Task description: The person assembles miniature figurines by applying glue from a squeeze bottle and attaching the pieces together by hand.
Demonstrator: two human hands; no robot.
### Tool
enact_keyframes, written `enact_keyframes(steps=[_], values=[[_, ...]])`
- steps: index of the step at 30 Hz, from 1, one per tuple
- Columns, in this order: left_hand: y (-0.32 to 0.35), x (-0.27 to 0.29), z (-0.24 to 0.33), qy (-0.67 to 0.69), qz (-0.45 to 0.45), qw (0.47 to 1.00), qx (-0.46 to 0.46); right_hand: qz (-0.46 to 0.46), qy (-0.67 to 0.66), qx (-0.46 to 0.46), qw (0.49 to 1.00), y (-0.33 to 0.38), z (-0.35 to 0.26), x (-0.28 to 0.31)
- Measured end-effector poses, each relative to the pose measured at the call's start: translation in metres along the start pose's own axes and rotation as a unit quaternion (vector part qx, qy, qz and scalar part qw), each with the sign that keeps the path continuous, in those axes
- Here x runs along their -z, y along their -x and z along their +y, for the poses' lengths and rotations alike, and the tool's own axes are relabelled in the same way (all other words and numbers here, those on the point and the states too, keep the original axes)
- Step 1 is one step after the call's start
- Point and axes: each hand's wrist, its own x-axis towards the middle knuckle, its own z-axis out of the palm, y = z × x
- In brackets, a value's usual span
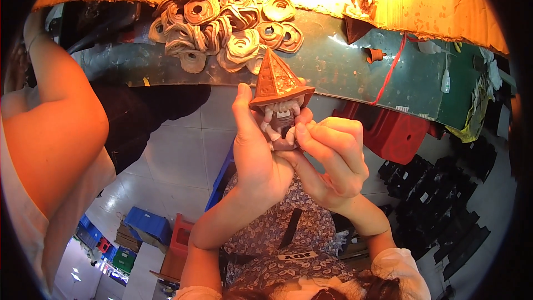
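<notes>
**Both hands on the cone-hatted figure, pile of discs waiting on the bench**

Both hands are up and close together, clamped around one small clay-coloured figurine (pixel 279 112). The left hand (pixel 255 150) cradles it from the side, thumb standing straight up along the piece; the right hand (pixel 333 158) pinches in from the other side, fingertips pressed at the pale, tooth-like parts under the brim. The figurine sits in the air just in front of the near edge of the workbench (pixel 333 72), its brown cone hat (pixel 276 78) pointing toward the bench.

How far along? The hat is on and the body looks whole, so I'd judge this a fitting or finishing touch on one piece; whether anything is left on it I cannot tell.

Out on the bench, toward its left end, lies a loose heap of ring-shaped discs (pixel 222 16), tan and brown, not in any container. Further right a small brown cone piece (pixel 375 54) and a red cord (pixel 391 69) trailing over the near edge.

Containers: blue crates (pixel 147 225) on the floor lower left, contents too small to tell. Another person's arm (pixel 50 133) fills the left rim.
</notes>
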Motion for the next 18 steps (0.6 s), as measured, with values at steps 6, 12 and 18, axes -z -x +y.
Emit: enact_keyframes(steps=[6,12,18], values=[[0.0,0.0,0.008,-0.035,0.002,0.999,0.022,-0.03,-0.038,-0.041,0.998,0.002,0.006,0.002],[0.0,0.005,0.014,-0.024,-0.025,0.999,0.031,-0.035,-0.113,-0.127,0.985,0.005,0.002,-0.005],[-0.001,-0.002,0.007,-0.076,-0.052,0.995,0.039,-0.045,-0.053,-0.145,0.987,0.0,0.005,0.008]])
